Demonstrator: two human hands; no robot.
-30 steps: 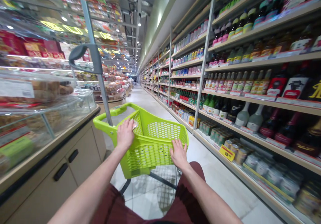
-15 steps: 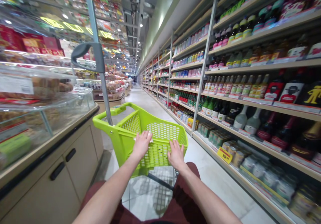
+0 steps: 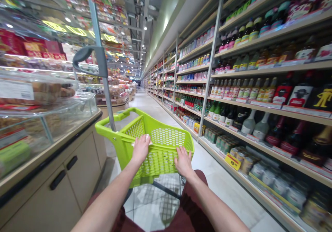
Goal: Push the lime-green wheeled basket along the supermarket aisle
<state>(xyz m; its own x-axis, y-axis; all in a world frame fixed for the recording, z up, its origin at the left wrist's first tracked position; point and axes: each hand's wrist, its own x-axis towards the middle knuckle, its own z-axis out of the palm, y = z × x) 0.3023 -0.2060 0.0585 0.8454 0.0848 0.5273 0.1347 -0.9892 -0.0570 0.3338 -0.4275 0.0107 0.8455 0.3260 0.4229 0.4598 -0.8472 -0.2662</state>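
Note:
A lime green shopping cart [image 3: 155, 138] with perforated walls stands in front of me, turned sideways. My left hand [image 3: 141, 149] is closed around a small white wipe or tissue [image 3: 134, 143] and rests on the near rim, left of the middle. Near the right end of that same rim lies my right hand [image 3: 183, 161], its fingers spread over the edge with nothing in them. No goods show inside the basket. A grey pole with a looped grey handle [image 3: 102, 61] rises at the cart's left end.
Shelves of bottles and cans [image 3: 249, 117] line the right side, with a yellow price tag [image 3: 232, 161] low down. On the left is a glass-topped counter [image 3: 88, 121] with packaged bread [image 3: 43, 90]. A tiled aisle [image 3: 145, 98] runs ahead between them.
My left hand has slid a little to the left along the rim with the white wipe. My right hand stays in nearly the same place on the rim.

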